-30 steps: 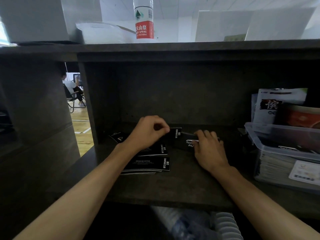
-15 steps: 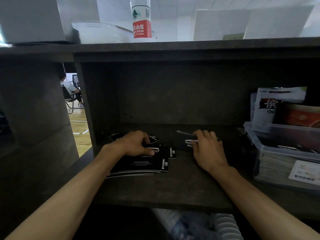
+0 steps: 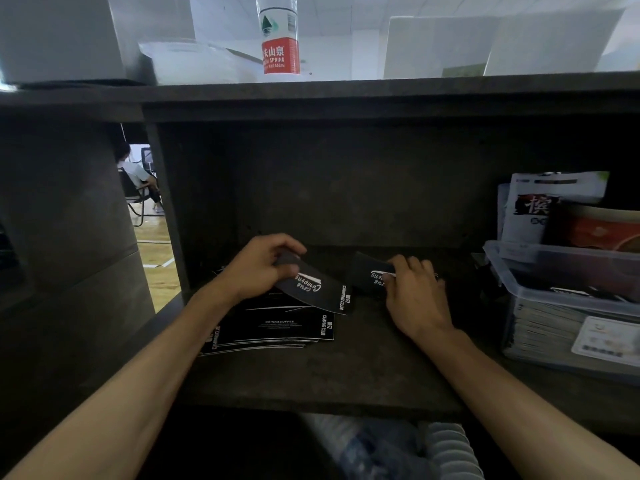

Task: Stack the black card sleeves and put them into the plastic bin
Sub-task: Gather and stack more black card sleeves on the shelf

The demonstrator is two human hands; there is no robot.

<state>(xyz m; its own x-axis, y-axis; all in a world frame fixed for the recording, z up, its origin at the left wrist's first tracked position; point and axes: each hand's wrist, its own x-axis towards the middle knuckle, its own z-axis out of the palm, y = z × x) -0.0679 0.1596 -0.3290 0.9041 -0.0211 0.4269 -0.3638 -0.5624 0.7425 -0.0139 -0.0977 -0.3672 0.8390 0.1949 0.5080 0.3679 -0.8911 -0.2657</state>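
A black card sleeve [image 3: 313,289] printed with white script is pinched in the left hand [image 3: 258,268], lifted just above the loose pile of sleeves [image 3: 273,327] lying on the dark shelf [image 3: 311,379]. Just to its right, the right hand [image 3: 414,292] curls its fingers over a gathered stack of sleeves [image 3: 369,277] at the back of the shelf. The clear plastic bin [image 3: 568,306] sits at the shelf's right end, near the right hand, already holding stacked sleeves and upright packets [image 3: 540,209]. A water bottle [image 3: 280,36] stands on the worktop above
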